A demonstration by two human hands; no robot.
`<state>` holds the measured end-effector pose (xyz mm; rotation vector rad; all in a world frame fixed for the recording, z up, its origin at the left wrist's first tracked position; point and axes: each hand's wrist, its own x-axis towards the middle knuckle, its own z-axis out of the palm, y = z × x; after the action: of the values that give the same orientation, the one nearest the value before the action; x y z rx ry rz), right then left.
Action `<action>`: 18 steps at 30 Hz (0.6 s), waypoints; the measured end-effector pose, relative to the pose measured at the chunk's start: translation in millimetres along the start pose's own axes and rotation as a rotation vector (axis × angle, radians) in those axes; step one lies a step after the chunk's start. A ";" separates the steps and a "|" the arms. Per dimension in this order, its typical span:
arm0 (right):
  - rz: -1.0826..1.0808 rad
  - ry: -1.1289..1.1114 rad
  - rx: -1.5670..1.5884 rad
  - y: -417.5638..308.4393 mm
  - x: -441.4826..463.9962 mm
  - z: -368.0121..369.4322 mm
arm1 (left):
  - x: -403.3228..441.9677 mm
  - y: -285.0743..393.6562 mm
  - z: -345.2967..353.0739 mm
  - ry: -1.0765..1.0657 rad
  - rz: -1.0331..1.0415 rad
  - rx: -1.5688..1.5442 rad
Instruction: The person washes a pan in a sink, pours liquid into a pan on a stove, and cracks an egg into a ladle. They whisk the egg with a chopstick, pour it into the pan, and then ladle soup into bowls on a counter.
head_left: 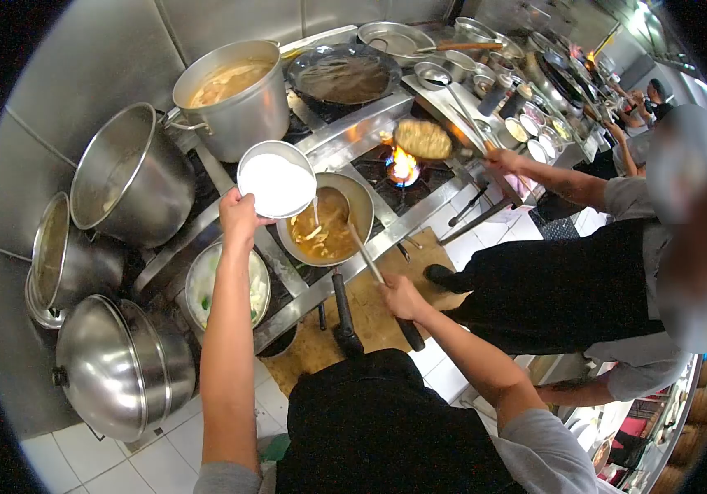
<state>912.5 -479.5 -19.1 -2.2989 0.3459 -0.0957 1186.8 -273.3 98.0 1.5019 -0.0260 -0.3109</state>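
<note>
My left hand grips the rim of a metal bowl of white liquid, tipped over a pan. A thin white stream runs from its lip into the brown broth. My right hand is closed round the long handle of a ladle, whose head dips into that broth among pale pieces. The pan rests on the stove, its black handle pointing toward me. Left of it, below my left hand, sits a bowl with pale and green pieces, partly hidden by my forearm.
A large broth pot, a dark wok and steel pots stand behind and left. At right, a co-worker's hand holds a pan of food above an open flame. Seasoning bowls line the counter.
</note>
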 end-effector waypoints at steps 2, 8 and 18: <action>0.657 -0.359 0.724 -32.9 -0.5 -22.5 | 4.8 -7.7 -6.5 -0.003 -0.026 -0.024; 0.861 -0.490 1.385 -30.0 0.9 -53.6 | 0.8 -18.9 -18.1 0.031 -0.075 -0.018; 0.539 -0.263 0.564 -59.7 -2.3 -85.0 | -6.4 -26.8 -24.2 0.028 -0.040 0.052</action>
<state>908.2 -500.3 82.6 -1.5787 0.6891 0.3369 1180.7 -249.2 70.9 1.5601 0.0191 -0.3234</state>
